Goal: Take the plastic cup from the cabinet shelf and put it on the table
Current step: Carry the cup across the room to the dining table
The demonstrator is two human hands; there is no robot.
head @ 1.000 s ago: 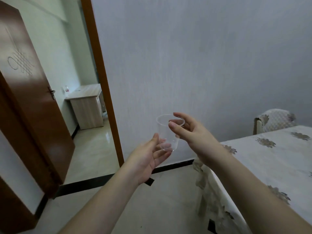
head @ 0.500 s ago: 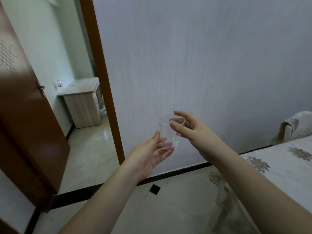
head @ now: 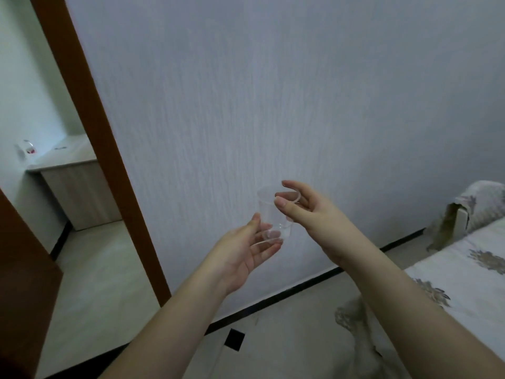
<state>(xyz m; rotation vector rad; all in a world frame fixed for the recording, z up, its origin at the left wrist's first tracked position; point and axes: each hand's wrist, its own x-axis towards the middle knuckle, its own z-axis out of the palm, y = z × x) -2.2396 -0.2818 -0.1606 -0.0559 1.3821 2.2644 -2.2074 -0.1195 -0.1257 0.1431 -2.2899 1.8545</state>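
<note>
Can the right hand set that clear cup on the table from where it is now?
Probably yes: the right hand pinches the cup at its rim, and the table lies low to its right, with nothing between.

Cup (head: 276, 214) between both hands, table (head: 464, 269) rightward (doorway (head: 54, 214) left)

Both hands (head: 243, 250) hold a clear plastic cup (head: 276, 214) upright.

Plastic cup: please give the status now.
Left hand under plastic cup, fingers at its base. Right hand pinching the rim. Cup in air, left of table. Path clear.
</note>
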